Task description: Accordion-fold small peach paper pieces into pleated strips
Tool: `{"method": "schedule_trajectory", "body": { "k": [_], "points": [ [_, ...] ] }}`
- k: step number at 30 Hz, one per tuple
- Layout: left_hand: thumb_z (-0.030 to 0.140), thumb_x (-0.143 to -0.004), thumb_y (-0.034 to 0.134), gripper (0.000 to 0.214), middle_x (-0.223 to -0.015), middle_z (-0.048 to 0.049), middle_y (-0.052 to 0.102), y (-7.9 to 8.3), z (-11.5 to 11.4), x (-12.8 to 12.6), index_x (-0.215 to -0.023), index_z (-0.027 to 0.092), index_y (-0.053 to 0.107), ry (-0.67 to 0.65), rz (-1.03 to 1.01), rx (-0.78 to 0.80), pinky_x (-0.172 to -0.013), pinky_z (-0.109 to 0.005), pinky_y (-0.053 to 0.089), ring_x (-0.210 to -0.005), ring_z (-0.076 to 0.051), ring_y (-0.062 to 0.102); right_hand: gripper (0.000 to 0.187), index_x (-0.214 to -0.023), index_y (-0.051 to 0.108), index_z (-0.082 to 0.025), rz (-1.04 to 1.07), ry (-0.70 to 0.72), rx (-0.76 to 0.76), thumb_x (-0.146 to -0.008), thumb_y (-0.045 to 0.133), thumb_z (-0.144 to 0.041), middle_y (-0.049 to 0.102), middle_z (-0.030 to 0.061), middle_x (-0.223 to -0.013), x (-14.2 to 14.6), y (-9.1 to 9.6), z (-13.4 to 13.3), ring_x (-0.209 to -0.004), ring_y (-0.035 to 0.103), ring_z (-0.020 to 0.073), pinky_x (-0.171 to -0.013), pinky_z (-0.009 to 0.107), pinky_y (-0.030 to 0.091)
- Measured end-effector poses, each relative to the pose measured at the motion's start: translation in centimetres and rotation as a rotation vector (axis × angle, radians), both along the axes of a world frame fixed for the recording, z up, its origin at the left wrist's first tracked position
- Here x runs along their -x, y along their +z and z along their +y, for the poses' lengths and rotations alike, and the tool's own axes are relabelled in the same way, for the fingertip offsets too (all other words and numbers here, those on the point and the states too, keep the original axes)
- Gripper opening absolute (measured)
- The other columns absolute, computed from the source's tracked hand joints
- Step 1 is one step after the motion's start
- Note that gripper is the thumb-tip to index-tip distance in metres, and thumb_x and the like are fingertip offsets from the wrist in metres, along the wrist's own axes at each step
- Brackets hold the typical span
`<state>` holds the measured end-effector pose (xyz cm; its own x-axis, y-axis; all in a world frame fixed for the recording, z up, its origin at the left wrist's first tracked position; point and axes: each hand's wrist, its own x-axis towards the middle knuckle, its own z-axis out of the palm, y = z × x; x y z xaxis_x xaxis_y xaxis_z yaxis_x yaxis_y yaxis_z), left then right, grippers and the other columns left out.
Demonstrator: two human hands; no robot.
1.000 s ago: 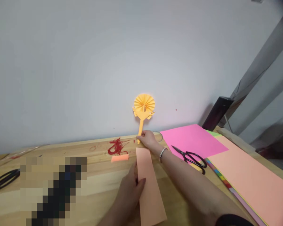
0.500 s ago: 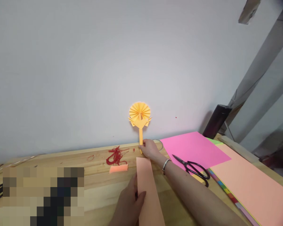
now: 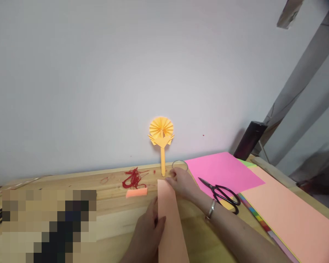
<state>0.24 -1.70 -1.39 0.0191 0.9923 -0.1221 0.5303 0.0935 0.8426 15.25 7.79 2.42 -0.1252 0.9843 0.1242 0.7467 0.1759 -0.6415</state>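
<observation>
A long peach paper strip (image 3: 171, 223) lies lengthwise before me, its near end running out of the bottom of the picture. My left hand (image 3: 148, 230) grips its left edge, thumb on top and fingers behind. At the strip's far right corner, my right hand (image 3: 182, 182) has its fingers curled and pinches the edge; a bracelet is on that wrist. Just beyond stands a yellow paper fan (image 3: 162, 128) with a rolled paper handle (image 3: 163, 160), leaning upright against the wall and apart from both hands.
Left of the strip lie tangled red thread (image 3: 133, 179) and a small orange paper piece (image 3: 137, 192). Black-handled scissors (image 3: 221, 193) rest partly on a pink sheet (image 3: 221, 170). Peach sheets (image 3: 293, 208) are stacked at right, near a black cylinder (image 3: 250, 140). A pixelated patch covers the lower left.
My right hand has let go of the fan's handle and come back to the strip's far corner. My left hand still holds the strip; the view has shifted slightly.
</observation>
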Motion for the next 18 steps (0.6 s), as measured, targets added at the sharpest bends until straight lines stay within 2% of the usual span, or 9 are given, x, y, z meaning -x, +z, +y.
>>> {"method": "schedule_trajectory", "body": {
  "k": [4, 7, 10, 12, 18],
  "points": [
    [0.023, -0.079, 0.046, 0.061, -0.061, 0.0038, 0.058, 0.5, -0.4, -0.1, -0.138, 0.017, 0.030, -0.005, 0.024, -0.003, -0.054, -0.026, 0.038, -0.056, -0.016, 0.054, 0.010, -0.083, 0.061, -0.016, -0.034, 0.157, 0.007, -0.079, 0.055, -0.023, 0.063, 0.0036, -0.079, -1.6, -0.2, -4.0, -0.070, 0.053, 0.0143, -0.062, 0.025, 0.035],
    [0.024, -0.080, 0.047, 0.063, -0.052, 0.0083, 0.046, 0.8, -0.4, -0.2, -0.139, 0.022, 0.027, -0.004, 0.084, -0.054, -0.052, -0.024, 0.034, -0.052, -0.015, 0.048, 0.010, -0.083, 0.062, -0.016, -0.045, 0.249, -0.017, -0.081, 0.054, -0.022, 0.063, 0.0032, -0.080, -2.6, -1.2, -5.8, -0.071, 0.053, 0.0137, -0.065, 0.025, 0.037],
    [0.026, -0.080, 0.048, 0.054, -0.050, 0.0095, 0.043, 0.8, -0.3, -0.2, -0.133, 0.025, 0.036, 0.013, 0.104, -0.077, -0.052, -0.024, 0.034, -0.050, -0.014, 0.045, 0.010, -0.085, 0.062, -0.016, -0.060, 0.278, -0.039, -0.083, 0.053, -0.020, 0.063, 0.0035, -0.082, -3.2, -2.1, -6.4, -0.074, 0.054, 0.0137, -0.068, 0.025, 0.038],
    [0.027, -0.080, 0.048, 0.045, -0.053, 0.0082, 0.047, 0.8, -0.2, -0.1, -0.124, 0.024, 0.045, 0.011, 0.138, -0.082, -0.053, -0.024, 0.036, -0.050, -0.013, 0.047, 0.011, -0.085, 0.062, -0.016, -0.083, 0.294, -0.037, -0.084, 0.053, -0.019, 0.063, 0.0037, -0.083, -3.3, -2.4, -6.5, -0.075, 0.054, 0.0138, -0.068, 0.026, 0.038],
    [0.030, -0.077, 0.049, 0.024, -0.082, -0.0019, 0.063, 0.8, 0.2, 0.4, -0.094, 0.019, 0.063, -0.012, 0.322, -0.202, -0.070, -0.031, 0.045, -0.072, -0.017, 0.058, 0.009, -0.085, 0.064, -0.016, -0.152, 0.342, 0.043, -0.083, 0.056, -0.020, 0.063, 0.0039, -0.085, -3.8, -2.3, -6.0, -0.075, 0.054, 0.0137, -0.069, 0.026, 0.037]
  ]
}}
